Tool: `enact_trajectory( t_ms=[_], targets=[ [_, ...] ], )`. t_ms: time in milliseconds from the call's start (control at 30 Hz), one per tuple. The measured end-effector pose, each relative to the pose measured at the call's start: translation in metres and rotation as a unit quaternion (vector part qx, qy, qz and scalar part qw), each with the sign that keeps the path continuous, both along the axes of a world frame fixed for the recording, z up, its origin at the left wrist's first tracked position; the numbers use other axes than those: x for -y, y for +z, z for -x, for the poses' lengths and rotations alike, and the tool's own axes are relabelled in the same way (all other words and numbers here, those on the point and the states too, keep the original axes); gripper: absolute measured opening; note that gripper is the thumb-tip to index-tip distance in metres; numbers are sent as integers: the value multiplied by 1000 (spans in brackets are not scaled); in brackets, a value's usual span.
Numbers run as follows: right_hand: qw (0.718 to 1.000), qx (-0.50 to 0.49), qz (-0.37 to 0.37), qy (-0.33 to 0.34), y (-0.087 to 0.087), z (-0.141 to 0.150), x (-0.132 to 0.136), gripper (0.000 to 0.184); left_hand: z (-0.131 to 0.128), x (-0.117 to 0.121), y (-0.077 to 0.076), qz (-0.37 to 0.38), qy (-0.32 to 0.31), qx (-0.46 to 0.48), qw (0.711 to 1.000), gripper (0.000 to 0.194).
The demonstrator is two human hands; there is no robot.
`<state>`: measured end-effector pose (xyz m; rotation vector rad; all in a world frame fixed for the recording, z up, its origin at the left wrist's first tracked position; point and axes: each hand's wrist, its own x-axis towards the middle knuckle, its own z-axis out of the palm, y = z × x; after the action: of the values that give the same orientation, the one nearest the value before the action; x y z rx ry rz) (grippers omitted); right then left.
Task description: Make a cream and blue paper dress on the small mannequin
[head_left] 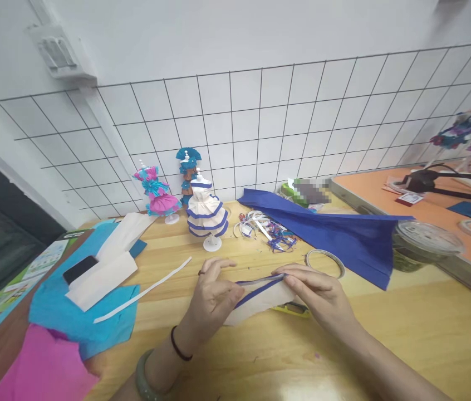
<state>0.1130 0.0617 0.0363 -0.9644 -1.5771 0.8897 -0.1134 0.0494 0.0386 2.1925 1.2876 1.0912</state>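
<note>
Between my hands is a cream crepe paper strip point(256, 306) with a dark blue band along its upper edge. The thumb and fingers of my left hand point(214, 295) pinch its left part. At the other end, my right hand point(321, 292) grips the blue-edged corner between thumb and fingers. Under the strip a yellow-edged tool point(292, 309) lies on the table, mostly hidden. Just beyond my hands stands a small dress form in a tiered cream paper dress point(207, 214) with blue bands. A roll of tape point(325, 263) lies beyond my right hand.
Blue crepe paper point(323, 225) spreads at the back right, near paper scraps point(269, 231). Two more dressed forms, one pink and teal point(158, 192), stand behind. Turquoise paper point(85, 301), a phone point(80, 270), pink paper point(43, 365) and a white strip point(143, 291) lie left.
</note>
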Motion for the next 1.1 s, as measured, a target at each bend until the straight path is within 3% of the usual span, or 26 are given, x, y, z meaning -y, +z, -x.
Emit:
enact_trajectory(
  t_ms=[167,333,500,733,967,1100],
  targets=[
    [998,-17,52,-11,-2,-1,-2,17,1,-5,-7,84,-92,39,991,29],
    [986,-74,149,-17,-5,-4,-9,24,0,-8,-11,186,-111,112,970,28],
    [958,-173,226,-35,-9,-5,-20,27,-1,-6,-8,262,-133,110,949,29],
    [951,-195,239,-18,-18,-8,-28,26,1,-7,-9,311,-140,159,926,39],
    [941,-205,268,-27,-19,-5,-27,22,2,-9,-13,314,-150,164,923,44],
    [937,-232,262,-13,-25,-10,-32,22,5,-9,-9,334,-112,183,918,48]
  ],
)
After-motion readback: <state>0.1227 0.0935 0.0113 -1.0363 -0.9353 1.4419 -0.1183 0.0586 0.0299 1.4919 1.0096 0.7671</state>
